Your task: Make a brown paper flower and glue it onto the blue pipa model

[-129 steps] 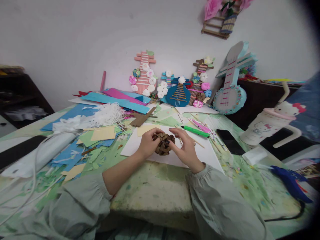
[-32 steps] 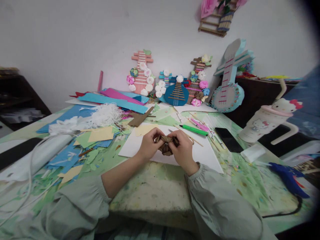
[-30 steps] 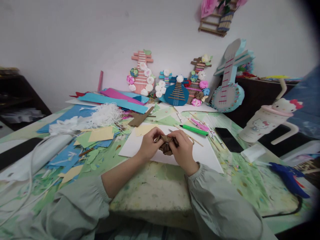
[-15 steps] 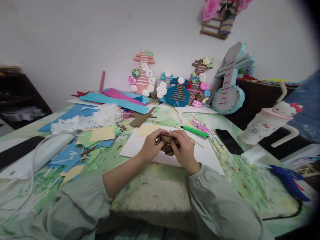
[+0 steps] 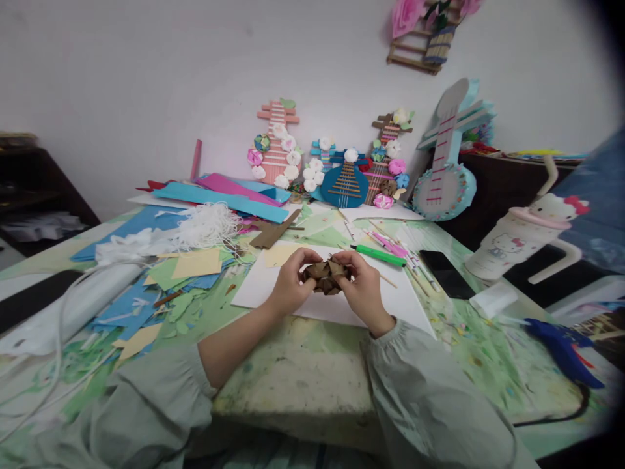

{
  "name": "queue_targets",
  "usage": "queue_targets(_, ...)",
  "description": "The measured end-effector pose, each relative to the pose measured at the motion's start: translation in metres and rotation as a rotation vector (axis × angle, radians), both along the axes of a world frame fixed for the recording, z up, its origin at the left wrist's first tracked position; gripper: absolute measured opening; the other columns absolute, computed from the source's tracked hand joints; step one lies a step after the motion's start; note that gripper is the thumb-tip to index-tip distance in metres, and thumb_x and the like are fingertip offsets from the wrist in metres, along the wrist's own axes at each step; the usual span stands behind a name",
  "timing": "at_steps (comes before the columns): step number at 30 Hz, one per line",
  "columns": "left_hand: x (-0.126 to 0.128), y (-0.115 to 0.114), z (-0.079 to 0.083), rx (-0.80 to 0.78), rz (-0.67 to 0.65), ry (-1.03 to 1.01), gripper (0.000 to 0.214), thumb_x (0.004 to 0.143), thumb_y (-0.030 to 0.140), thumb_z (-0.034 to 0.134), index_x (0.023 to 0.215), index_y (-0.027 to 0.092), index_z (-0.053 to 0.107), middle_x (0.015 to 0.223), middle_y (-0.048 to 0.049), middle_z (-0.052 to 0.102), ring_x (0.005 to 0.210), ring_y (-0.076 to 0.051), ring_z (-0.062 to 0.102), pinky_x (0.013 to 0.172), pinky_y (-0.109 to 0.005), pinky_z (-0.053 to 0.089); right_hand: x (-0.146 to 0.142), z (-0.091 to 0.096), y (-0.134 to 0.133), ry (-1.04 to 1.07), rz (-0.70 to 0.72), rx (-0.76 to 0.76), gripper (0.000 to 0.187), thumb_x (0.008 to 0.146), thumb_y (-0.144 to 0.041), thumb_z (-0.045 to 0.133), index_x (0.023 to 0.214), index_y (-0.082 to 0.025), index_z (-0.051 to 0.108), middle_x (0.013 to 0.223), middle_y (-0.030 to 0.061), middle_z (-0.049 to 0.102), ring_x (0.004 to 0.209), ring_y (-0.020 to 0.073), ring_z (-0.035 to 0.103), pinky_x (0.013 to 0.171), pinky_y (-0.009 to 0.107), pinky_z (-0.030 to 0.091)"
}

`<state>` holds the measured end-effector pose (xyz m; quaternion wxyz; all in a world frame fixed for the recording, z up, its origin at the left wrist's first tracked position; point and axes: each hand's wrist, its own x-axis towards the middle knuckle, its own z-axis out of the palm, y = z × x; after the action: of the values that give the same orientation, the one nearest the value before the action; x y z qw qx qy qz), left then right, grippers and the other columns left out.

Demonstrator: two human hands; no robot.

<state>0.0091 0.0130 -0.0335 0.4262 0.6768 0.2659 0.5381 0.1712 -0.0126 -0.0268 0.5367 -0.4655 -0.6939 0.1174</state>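
Between my hands is a brown folded-paper flower (image 5: 326,277), round with overlapping petals, held over a white sheet (image 5: 261,284). My left hand (image 5: 293,280) grips its left edge, thumb in front and fingers curled behind. On the opposite side my right hand (image 5: 361,284) pinches the flower the same way. The fingertips behind it are partly hidden. Just beyond my right hand lie a green marker (image 5: 379,255) and a thin wooden stick (image 5: 388,281). A cream paper piece (image 5: 277,255) rests on the sheet behind my left hand.
Paper scraps (image 5: 183,312), white string (image 5: 209,228) and a cable (image 5: 61,326) cover the left side. Decorated paper lutes (image 5: 346,185) lean against the wall. At right are a phone (image 5: 446,273), a tumbler (image 5: 517,244) and a blue glue gun (image 5: 561,348).
My hands have spread slightly apart at the flower's sides, and more of its petals now show. The camera view has shifted a little. Both hands keep their hold.
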Motion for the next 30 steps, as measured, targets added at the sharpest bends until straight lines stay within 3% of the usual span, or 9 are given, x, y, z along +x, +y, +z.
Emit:
queue_targets(4, 0.000, 0.001, 0.001, -0.132, -0.194, -0.006, 0.044, 0.061, 0.009, 0.059, 0.103, 0.019, 0.053, 0.098, -0.0045, 0.061, 0.096, -0.019, 0.059, 0.074, -0.027, 0.048, -0.001, 0.006, -0.006, -0.197, 0.013, 0.101, 0.035, 0.069, -0.006, 0.055, 0.100, -0.022, 0.060, 0.097, 0.0042, 0.067, 0.090, 0.0207, 0.062, 0.079, 0.034, 0.049)
queue_targets(8, -0.001, 0.007, -0.001, -0.118, -0.147, 0.030, 0.037, 0.062, 0.010, 0.062, 0.098, 0.016, 0.056, 0.096, -0.0051, 0.063, 0.089, -0.018, 0.062, 0.078, -0.029, 0.049, -0.001, 0.009, -0.008, -0.196, 0.114, 0.087, 0.047, 0.066, -0.002, 0.048, 0.106, -0.023, 0.059, 0.102, 0.0040, 0.067, 0.095, 0.0205, 0.062, 0.083, 0.036, 0.050)
queue_targets(13, -0.003, 0.011, -0.002, -0.073, -0.182, 0.084, 0.047, 0.059, 0.006, 0.063, 0.104, 0.017, 0.055, 0.102, -0.0067, 0.064, 0.096, -0.020, 0.062, 0.084, -0.032, 0.049, 0.003, 0.005, -0.004, -0.089, 0.148, 0.050, 0.044, 0.070, -0.003, 0.043, 0.105, -0.022, 0.060, 0.100, 0.0038, 0.067, 0.093, 0.0187, 0.062, 0.083, 0.035, 0.051)
queue_targets(16, -0.001, 0.007, -0.002, -0.020, -0.212, 0.174, 0.056, 0.059, 0.007, 0.067, 0.111, 0.018, 0.051, 0.109, -0.0085, 0.063, 0.101, -0.022, 0.061, 0.086, -0.032, 0.047, 0.004, 0.005, -0.003, -0.127, 0.122, 0.052, 0.038, 0.071, -0.005, 0.045, 0.101, -0.022, 0.062, 0.099, 0.0043, 0.067, 0.092, 0.0197, 0.062, 0.081, 0.035, 0.050)
queue_targets(19, 0.002, 0.003, -0.002, 0.011, -0.194, 0.235, 0.049, 0.062, 0.011, 0.067, 0.109, 0.017, 0.052, 0.106, -0.0076, 0.062, 0.097, -0.021, 0.060, 0.084, -0.031, 0.047, 0.004, 0.007, -0.003, -0.194, 0.102, 0.075, 0.032, 0.072, -0.006, 0.049, 0.095, -0.022, 0.063, 0.093, 0.0038, 0.068, 0.088, 0.0201, 0.062, 0.079, 0.035, 0.049)
queue_targets(24, 0.003, 0.001, -0.003, -0.001, -0.125, 0.245, 0.039, 0.063, 0.008, 0.054, 0.101, 0.017, 0.053, 0.093, -0.0030, 0.060, 0.087, -0.017, 0.057, 0.078, -0.028, 0.045, 0.001, 0.007, -0.005, -0.230, 0.132, 0.077, 0.020, 0.080, -0.010, 0.050, 0.091, -0.022, 0.063, 0.088, 0.0039, 0.066, 0.083, 0.0189, 0.062, 0.073, 0.031, 0.048)
queue_targets(30, 0.001, -0.002, 0.000, 0.005, 0.001, 0.208, 0.035, 0.062, 0.008, 0.049, 0.095, 0.017, 0.056, 0.085, -0.0006, 0.058, 0.080, -0.016, 0.054, 0.074, -0.026, 0.043, -0.005, 0.004, -0.006, -0.231, -0.002, 0.112, 0.015, 0.083, -0.015, 0.050, 0.089, -0.021, 0.063, 0.084, 0.0039, 0.068, 0.078, 0.0191, 0.062, 0.070, 0.030, 0.045)
